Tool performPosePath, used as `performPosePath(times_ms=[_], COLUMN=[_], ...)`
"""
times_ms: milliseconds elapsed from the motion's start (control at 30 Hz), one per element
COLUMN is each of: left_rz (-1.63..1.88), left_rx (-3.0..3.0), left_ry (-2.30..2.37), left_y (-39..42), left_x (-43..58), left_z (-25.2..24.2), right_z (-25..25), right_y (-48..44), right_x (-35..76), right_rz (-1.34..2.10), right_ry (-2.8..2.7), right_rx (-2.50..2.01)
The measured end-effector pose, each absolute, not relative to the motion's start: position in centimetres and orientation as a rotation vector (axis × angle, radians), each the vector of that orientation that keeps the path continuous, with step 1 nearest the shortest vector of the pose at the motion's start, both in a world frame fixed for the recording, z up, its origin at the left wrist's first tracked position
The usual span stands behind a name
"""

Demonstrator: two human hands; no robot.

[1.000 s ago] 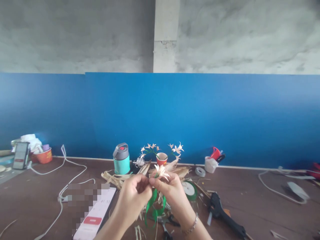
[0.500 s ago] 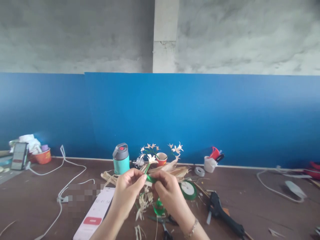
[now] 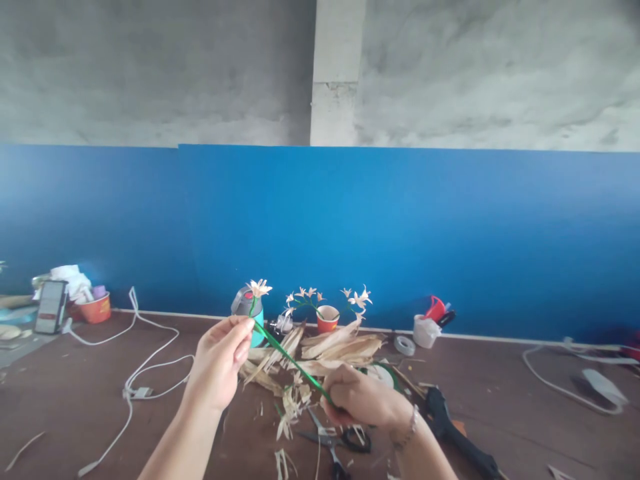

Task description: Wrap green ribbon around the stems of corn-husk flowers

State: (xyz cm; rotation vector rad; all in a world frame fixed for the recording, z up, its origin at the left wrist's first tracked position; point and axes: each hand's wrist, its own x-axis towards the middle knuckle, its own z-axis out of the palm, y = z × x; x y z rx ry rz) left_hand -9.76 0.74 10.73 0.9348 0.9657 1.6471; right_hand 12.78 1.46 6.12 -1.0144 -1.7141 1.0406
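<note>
My left hand (image 3: 223,360) is closed in a pinch on the thin green stem of a cream flower (image 3: 259,288), whose petals look like dried husk. From those fingertips a green ribbon (image 3: 285,353) runs taut, down and across to my right hand (image 3: 367,397). The fingers of that hand are wrapped round the ribbon's lower end. Behind my right hand sits a ribbon spool (image 3: 381,375), partly hidden. Below and between my hands lie scissors (image 3: 327,440) and loose cream petals (image 3: 287,413).
Dried husks (image 3: 345,347) lie mid-table before an orange cup (image 3: 327,323) holding small flowers. A teal bottle (image 3: 257,333) stands behind my left hand. At right lie a black glue gun (image 3: 457,433) and a tape roll (image 3: 404,345). White cables (image 3: 145,367) cross the left side.
My hands have moved apart, left hand leftward with the flower, right hand to the right and down. The green ribbon, bunched between them before, is now stretched long.
</note>
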Motion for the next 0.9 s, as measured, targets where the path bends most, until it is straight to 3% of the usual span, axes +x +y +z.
performPosePath(times_ms=[167, 333, 533, 767, 900], left_rz=[1.461, 1.303, 1.284, 1.242, 1.251], left_rx=[1.089, 1.155, 1.078, 0.903, 0.899], left_ry=[1.019, 0.999, 0.970, 0.791, 0.790], left_y=[0.4, -0.1, -0.4, -0.7, -0.5], left_x=[-7.9, -5.9, -5.5, -5.2, -5.0], left_z=[10.2, 9.4, 9.6, 9.2, 8.9], right_z=[6.4, 8.2, 8.5, 8.6, 9.0], right_y=[2.0, -0.3, -1.3, -1.3, -1.0], right_x=[11.6, 9.0, 8.2, 8.2, 8.1], right_rz=[0.755, 0.727, 0.469, 1.082, 1.268], right_ry=[-1.670, -1.709, -1.812, -1.583, -1.545], right_rx=[-1.087, -0.932, -0.986, -0.950, -0.886])
